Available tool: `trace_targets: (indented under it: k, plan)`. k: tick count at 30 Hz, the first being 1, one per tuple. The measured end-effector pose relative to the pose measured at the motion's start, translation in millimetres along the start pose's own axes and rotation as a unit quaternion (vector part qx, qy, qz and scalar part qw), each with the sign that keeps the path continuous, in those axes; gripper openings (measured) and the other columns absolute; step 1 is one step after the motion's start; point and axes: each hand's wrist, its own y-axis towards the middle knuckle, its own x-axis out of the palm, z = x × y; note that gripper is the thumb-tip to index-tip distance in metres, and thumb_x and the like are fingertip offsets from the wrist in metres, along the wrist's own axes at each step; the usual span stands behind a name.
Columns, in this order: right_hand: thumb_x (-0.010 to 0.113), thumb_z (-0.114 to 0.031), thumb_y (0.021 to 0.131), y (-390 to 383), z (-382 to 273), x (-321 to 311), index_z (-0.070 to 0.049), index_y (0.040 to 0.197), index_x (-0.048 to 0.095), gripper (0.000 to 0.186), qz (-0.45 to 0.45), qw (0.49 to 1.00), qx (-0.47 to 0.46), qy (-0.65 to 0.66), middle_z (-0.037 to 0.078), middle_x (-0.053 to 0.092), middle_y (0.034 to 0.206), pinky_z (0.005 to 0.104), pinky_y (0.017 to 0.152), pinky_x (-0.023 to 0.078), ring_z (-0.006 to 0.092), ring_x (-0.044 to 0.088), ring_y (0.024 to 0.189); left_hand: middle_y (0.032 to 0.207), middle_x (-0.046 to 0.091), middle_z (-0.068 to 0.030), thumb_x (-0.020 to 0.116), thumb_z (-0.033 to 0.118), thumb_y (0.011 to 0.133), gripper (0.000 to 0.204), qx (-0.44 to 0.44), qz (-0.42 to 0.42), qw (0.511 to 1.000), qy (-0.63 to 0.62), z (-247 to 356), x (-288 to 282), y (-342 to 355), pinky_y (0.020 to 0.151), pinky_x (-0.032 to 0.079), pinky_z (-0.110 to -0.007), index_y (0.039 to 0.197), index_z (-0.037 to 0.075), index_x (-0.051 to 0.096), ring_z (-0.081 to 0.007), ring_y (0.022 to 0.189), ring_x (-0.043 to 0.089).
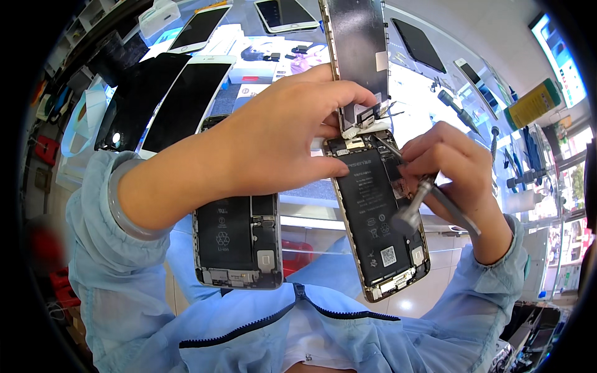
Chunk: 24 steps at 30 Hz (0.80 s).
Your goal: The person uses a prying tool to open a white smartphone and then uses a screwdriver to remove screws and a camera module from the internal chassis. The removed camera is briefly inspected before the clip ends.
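My left hand (273,137) grips an opened phone (364,211), its thumb on the left edge and its fingers at the detached-looking screen panel (357,46) raised upright at the phone's top end; whether cables still join them I cannot tell. My right hand (451,171) is closed on metal tweezers (457,211), their tip at the top of the phone's insides, and also holds a blurred metal tool with a knurled end (407,217). A second opened phone (233,233) with a dark battery lies under my left forearm, partly hidden by it.
Several phones (186,102) lie on the lit glass counter (311,208), with boxes (252,71) behind. At the right are a dark cylindrical tool (457,112), a yellow bottle (532,102) and more tools (522,177). A wall screen (556,56) is at upper right.
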Motion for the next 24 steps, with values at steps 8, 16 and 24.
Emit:
trace_targets:
  k: [8,16,24]
  plan:
    - [0.069,0.003,0.059,-1.6,0.4,0.9,-0.003,0.077,0.060,0.021,-0.001,1.000,0.003,0.028,0.010,0.061,0.081,0.0269,0.055,0.049,0.0208,0.061,0.067,0.116,0.047,-0.0068,0.073,-0.010,0.066,0.067,-0.026,-0.004,1.000,0.013,1.1,-1.0,0.1,0.098,0.048,-0.036,0.126,0.005,0.049,-0.0239,0.110,0.058]
    - [0.063,-0.008,0.063,-0.3,-2.1,2.1,0.001,0.073,0.057,0.015,-0.015,0.990,-0.124,-0.059,0.013,0.058,0.082,0.0301,0.058,0.051,0.0261,0.062,0.072,0.114,0.047,-0.0071,0.072,-0.012,0.066,0.068,-0.040,-0.011,0.999,0.008,4.9,-0.5,0.3,0.099,0.048,-0.036,0.127,0.005,0.048,-0.0243,0.110,0.058]
    - [0.061,-0.007,0.061,0.6,-5.1,8.2,0.002,0.071,0.055,0.014,0.003,0.985,-0.161,-0.061,0.013,0.058,0.081,0.0298,0.058,0.051,0.0260,0.061,0.072,0.113,0.045,-0.0077,0.072,-0.012,0.067,0.068,-0.044,-0.020,0.999,-0.009,4.4,-0.3,1.0,0.101,0.046,-0.036,0.128,0.006,0.047,-0.0237,0.111,0.057]
